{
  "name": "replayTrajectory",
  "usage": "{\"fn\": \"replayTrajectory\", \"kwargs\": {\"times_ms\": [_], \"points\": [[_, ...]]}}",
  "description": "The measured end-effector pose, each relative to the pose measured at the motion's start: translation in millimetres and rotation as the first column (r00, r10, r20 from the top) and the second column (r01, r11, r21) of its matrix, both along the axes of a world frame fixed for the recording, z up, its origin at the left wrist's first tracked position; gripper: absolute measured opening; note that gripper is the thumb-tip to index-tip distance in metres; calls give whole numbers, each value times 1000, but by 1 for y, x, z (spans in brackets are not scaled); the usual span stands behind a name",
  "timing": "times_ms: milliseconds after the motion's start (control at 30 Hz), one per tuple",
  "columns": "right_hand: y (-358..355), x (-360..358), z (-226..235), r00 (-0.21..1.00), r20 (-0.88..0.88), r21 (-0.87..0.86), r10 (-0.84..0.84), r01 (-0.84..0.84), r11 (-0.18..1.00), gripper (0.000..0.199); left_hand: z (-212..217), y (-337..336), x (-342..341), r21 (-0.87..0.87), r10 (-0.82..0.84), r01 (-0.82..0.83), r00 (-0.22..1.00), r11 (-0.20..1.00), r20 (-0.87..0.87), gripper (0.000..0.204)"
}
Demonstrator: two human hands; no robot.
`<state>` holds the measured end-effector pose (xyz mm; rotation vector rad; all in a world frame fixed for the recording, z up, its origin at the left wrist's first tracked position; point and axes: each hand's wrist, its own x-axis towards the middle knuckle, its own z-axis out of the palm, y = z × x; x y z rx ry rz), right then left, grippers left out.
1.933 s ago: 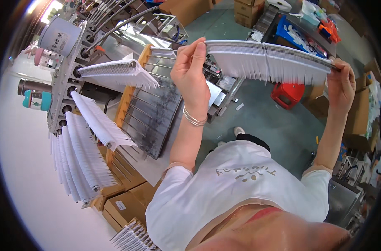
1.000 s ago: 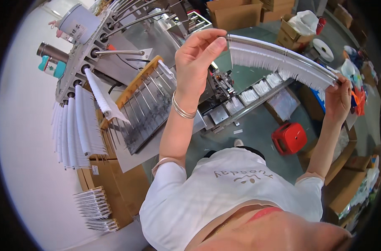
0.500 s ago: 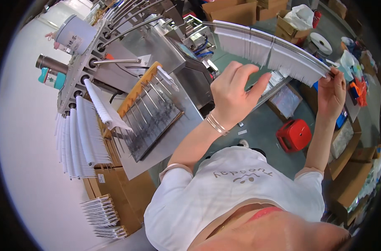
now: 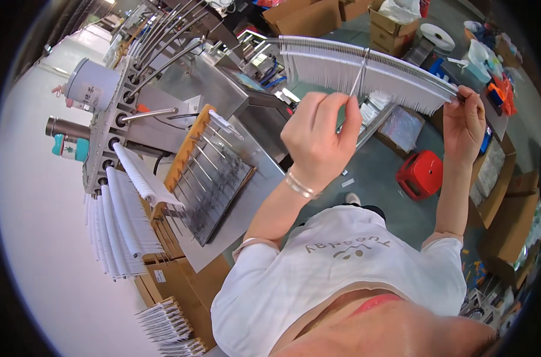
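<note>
A long metal rod full of thin white hanging strips (image 4: 404, 83) stretches across the upper right. My right hand (image 4: 465, 122) pinches the rod's right end between thumb and fingers. Below the middle of the row, my left hand (image 4: 321, 134) has thumb and fingertips closed on a narrow white strip (image 4: 359, 80), which slants up to the rod and stands out from the others. To my left, a rack with a row of sockets (image 4: 113, 122) carries more rods, several draped with white strips (image 4: 131, 202).
A yellow-edged board with metal pins (image 4: 190, 146) lies on the bench at left, by a steel machine (image 4: 247, 104). A red stool (image 4: 420, 174) stands on the floor ahead. Cardboard boxes (image 4: 511, 223) line the right side. A bucket (image 4: 92, 83) and bottle sit beyond the rack.
My left hand, open before, has closed its fingertips on one strip, now pulled out from the row. My right hand still holds the rod's end. The view has shifted slightly.
</note>
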<state>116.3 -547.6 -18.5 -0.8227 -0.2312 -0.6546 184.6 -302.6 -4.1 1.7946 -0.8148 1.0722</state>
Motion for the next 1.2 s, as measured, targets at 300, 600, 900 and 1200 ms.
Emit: {"fn": "replayTrajectory", "kwargs": {"times_ms": [300,600,900,1200], "points": [[8,-8,-27,999,-40,-120,-34,29,992,20,66,2,28,150,-67,49,991,987,117,9],[22,-13,-23,996,-87,-254,-17,-6,967,23,78,1,47,366,-21,122,963,922,-268,16],[22,-11,-28,996,-86,-262,8,-31,965,24,74,19,49,258,111,-62,977,964,-181,24],[2,-6,-18,998,-53,-157,31,-39,987,21,12,72,28,-559,-336,-38,765,828,-550,20]]}}
